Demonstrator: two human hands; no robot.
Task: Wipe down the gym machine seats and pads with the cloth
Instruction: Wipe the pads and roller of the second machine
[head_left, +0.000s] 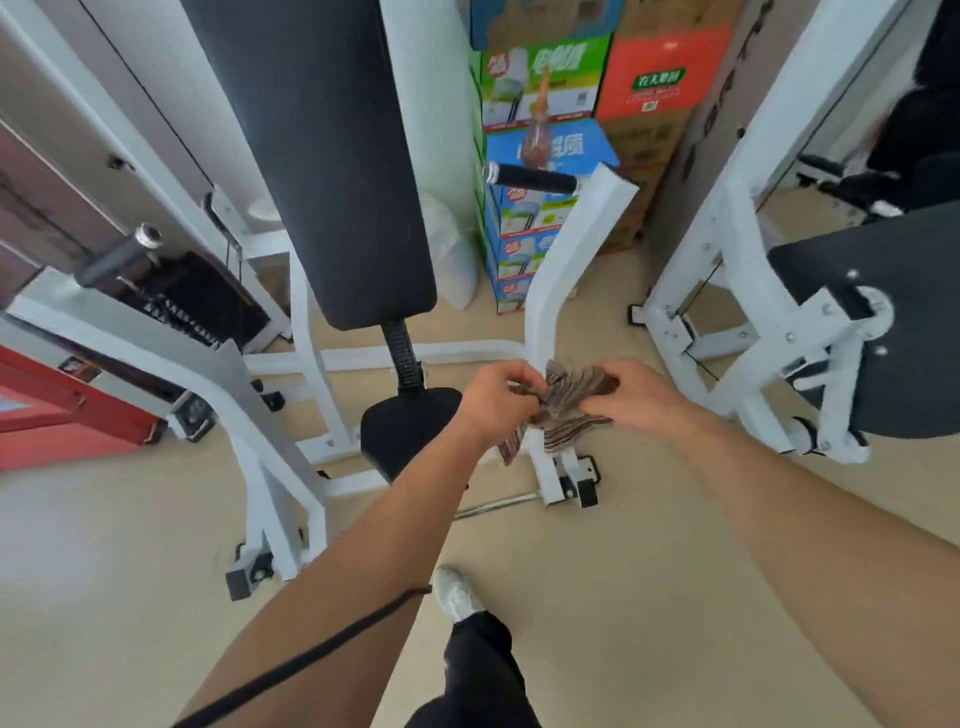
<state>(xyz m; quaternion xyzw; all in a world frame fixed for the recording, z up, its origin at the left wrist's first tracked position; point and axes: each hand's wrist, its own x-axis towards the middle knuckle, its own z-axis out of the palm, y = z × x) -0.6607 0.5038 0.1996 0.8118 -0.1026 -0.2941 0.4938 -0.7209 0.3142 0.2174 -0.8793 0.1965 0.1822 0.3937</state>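
1. Our left hand (496, 400) curls its fingers round one end of the striped brown cloth (569, 400).
2. Our right hand (641, 400) pinches the other end, seemingly with thumb and forefinger, though blur hides the grip.
3. The cloth hangs bunched between both hands, in the air just right of the black seat (405, 426).
4. The tall black back pad (322, 156) rises above the seat, apart from the cloth.

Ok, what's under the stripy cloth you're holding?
Below the cloth, held by the left hand and right hand, the machine's white foot and beige floor show. Part of the white bar is covered by the cloth.
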